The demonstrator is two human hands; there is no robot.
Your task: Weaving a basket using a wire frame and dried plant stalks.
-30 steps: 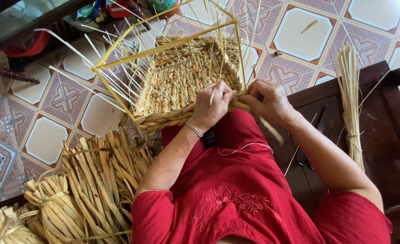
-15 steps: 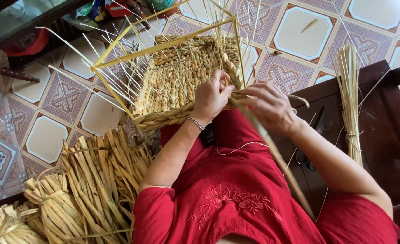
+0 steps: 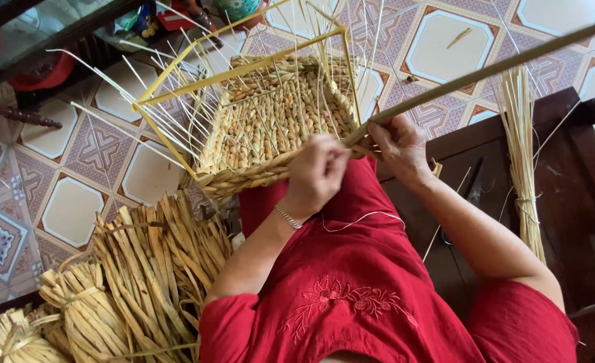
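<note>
A half-woven straw basket [image 3: 270,128] lies tilted on my lap, built on a yellow wire frame [image 3: 243,67] with several thin pale stakes sticking up. My left hand [image 3: 319,171] is closed at the basket's near rim, pinching the weave. My right hand [image 3: 398,144] grips a long dried reed strand [image 3: 485,70] beside it. The strand runs from the rim up to the right, out of the picture's upper right corner. I wear red clothes and a thin bracelet on the left wrist.
Bundles of dried reed [image 3: 143,282] lie on the patterned tile floor [image 3: 62,208] at lower left. A dark wooden bench [image 3: 579,202] on the right carries a tied sheaf of thin straws [image 3: 522,154]. Clutter sits at the top left.
The reed strand, earlier hanging down past my right side, now swings up to the upper right. My right hand has moved closer to the rim; the left hand stays on the weave.
</note>
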